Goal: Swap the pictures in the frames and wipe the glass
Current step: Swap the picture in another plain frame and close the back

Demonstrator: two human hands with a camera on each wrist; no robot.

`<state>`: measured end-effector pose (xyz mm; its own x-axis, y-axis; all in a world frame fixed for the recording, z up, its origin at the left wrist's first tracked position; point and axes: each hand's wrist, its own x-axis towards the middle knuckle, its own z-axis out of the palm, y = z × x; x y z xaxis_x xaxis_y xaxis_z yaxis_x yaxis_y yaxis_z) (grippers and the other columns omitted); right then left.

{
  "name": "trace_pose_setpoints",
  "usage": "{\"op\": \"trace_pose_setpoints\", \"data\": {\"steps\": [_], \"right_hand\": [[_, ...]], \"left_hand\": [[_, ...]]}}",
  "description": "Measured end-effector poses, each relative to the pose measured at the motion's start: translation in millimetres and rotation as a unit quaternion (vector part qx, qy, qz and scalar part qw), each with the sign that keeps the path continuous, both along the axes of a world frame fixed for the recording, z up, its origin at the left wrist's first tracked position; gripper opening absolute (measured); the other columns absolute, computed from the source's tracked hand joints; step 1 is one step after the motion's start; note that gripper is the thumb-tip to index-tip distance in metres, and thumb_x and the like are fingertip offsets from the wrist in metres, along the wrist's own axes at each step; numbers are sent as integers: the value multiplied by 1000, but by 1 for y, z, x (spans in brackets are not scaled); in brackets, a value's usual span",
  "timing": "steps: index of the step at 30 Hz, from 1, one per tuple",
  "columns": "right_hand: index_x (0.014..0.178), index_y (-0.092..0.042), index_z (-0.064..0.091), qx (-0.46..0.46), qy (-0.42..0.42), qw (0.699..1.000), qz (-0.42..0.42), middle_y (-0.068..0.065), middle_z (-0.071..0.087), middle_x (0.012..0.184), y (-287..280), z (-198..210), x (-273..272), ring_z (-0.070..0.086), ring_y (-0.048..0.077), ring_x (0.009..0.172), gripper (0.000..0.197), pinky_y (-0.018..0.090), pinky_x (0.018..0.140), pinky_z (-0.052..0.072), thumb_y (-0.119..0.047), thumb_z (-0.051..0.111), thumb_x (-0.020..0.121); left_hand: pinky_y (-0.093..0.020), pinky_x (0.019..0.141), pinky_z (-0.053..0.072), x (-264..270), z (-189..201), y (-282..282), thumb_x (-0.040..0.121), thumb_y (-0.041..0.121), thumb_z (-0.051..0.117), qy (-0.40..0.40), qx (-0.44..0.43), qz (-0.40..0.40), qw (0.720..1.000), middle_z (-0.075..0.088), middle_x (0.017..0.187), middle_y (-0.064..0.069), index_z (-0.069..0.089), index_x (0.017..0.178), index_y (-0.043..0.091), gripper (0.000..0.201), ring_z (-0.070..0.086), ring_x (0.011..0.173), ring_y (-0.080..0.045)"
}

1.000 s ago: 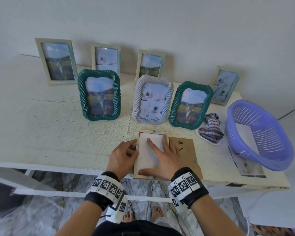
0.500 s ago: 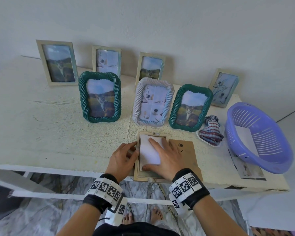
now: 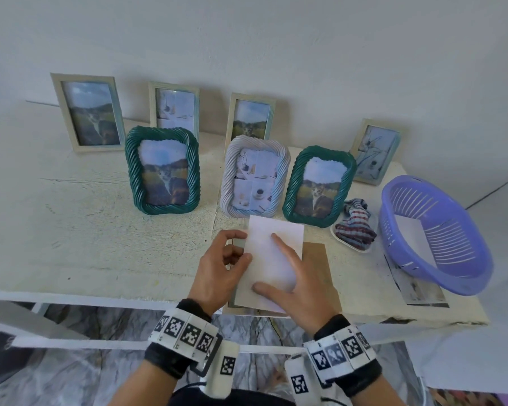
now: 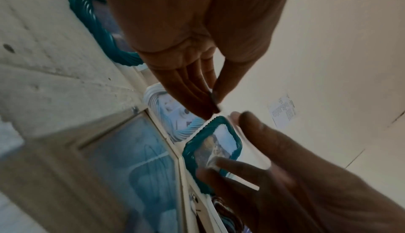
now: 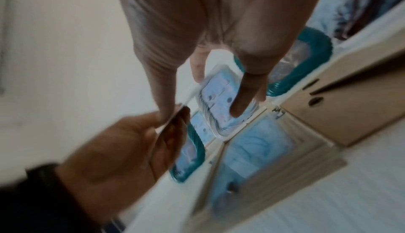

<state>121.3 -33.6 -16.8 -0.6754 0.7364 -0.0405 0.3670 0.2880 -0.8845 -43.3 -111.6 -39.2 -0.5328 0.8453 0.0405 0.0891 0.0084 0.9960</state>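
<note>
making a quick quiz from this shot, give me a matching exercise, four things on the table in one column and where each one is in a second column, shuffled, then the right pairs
Things:
1. striped cloth
2. white print
3. brown backing board
4. purple basket

Places:
a. at the table's right end
b. lying flat, right of the opened frame
c. held in both hands above the opened frame
d. bunched between a green frame and the basket

Pairs: 1-d, 2-c, 3-b, 4-a
</note>
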Motion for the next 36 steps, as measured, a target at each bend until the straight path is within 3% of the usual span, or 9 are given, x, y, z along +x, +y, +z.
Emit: {"op": "trace_pose_setpoints", "data": {"steps": [2, 5, 8, 12, 15, 19, 21, 26, 36], "right_hand": [[145, -37, 31, 0, 76, 997, -19, -22, 34, 148, 1, -1, 9, 42, 9, 130, 69, 39, 112, 34, -18, 67, 89], [148, -44, 19, -20, 148, 988, -37, -5, 59, 128, 2, 2, 24, 52, 18, 90, 76, 34, 85, 44, -12, 56, 90], [149, -45, 10, -74, 171, 982, -22, -3, 70, 98, 2, 13, 37, 66, 19, 86, 84, 32, 72, 53, -19, 62, 89], [147, -30, 30, -68, 142, 987, -30, -8, 62, 128, 9, 14, 60, 57, 10, 119, 69, 28, 94, 50, -38, 63, 87], [136, -28, 46, -3, 76, 989, -124, -12, 59, 123, 22, 3, 89, 59, 5, 107, 48, 20, 82, 51, -29, 61, 90], [122, -16, 58, -152, 74, 977, -132, 12, 68, 81, 42, -2, 140, 63, 24, 69, 33, 32, 59, 50, 0, 54, 94], [117, -12, 62, -174, 90, 968, -154, 17, 62, 70, 50, -4, 169, 56, 26, 59, 31, 31, 54, 47, 5, 52, 94], [111, -10, 66, -149, 65, 963, -214, 11, 56, 59, 67, -21, 242, 51, 23, 53, 32, 31, 52, 46, 10, 52, 91], [111, -8, 66, -193, 67, 941, -269, 37, 59, 76, 84, -40, 316, 57, 31, 60, 29, 31, 52, 47, 9, 53, 91]], "left_hand": [[-29, 66, 50, 6, -3, 5, 88, 9, 66, 19, -23, 26, 999, 68, 75, 4, 59, 100, 27, 23, 62, 68, -10], [-27, 73, 55, 23, -2, 12, 89, 26, 67, 76, -57, 8, 995, 69, 93, 12, 67, 98, 26, 9, 64, 84, 0], [-30, 83, 57, 45, 16, 18, 89, 57, 54, 14, -55, -67, 996, 69, 109, 8, 70, 105, 25, 40, 64, 100, -3], [-38, 90, 53, 73, 27, 31, 100, 30, 48, -94, -23, -93, 991, 75, 100, -3, 72, 102, 11, 30, 70, 98, -18], [-46, 85, 55, 93, 20, 44, 102, 19, 47, -70, -3, -63, 996, 75, 94, -8, 70, 98, 5, 27, 70, 91, -26], [-47, 81, 56, 124, 16, 62, 97, 26, 57, -91, -18, -91, 991, 74, 91, -11, 70, 95, 9, 21, 70, 88, -26], [-52, 85, 55, 137, 15, 74, 85, 42, 66, -53, -52, -106, 992, 74, 97, -4, 66, 107, 16, 33, 70, 93, -22], [-30, 98, 43, 161, 27, 121, 87, 31, 70, 185, -109, -89, 973, 49, 127, 6, 39, 142, 24, 64, 51, 115, -12], [-48, 104, 38, 207, 36, 213, 85, 39, 70, 512, -61, -231, 825, 48, 139, -6, 66, 115, 25, 34, 41, 129, -30]]}}
